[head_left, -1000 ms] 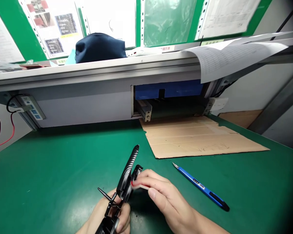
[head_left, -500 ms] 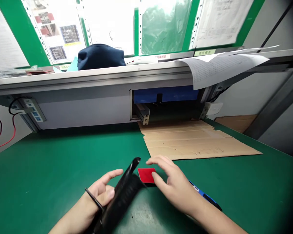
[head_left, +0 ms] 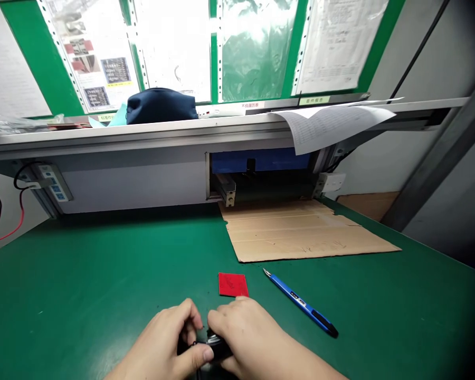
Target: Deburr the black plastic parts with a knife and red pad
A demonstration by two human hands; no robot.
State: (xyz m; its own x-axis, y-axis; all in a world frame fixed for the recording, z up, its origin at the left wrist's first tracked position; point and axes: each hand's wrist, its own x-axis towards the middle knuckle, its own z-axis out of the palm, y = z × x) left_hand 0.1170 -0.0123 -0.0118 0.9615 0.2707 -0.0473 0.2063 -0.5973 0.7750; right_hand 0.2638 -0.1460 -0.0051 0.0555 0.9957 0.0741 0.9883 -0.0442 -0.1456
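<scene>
On the green table (head_left: 83,274), both hands' fingers (head_left: 190,322) clench a black part (head_left: 216,345) (mostly hidden).

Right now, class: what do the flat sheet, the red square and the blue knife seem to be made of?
Sheet: corrugated cardboard, matte brown, creased with fold lines.
Red square: thin, flat, slightly glossy; perhaps adhesive film or card.
Knife: blue plastic body, glossy, with a small metal blade tip.

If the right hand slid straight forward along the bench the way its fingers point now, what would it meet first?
Most likely the red square: it lies flat on the green bench just beyond the right hand, apart from it. The blue knife lies off to the right, probably outside that line.
</scene>
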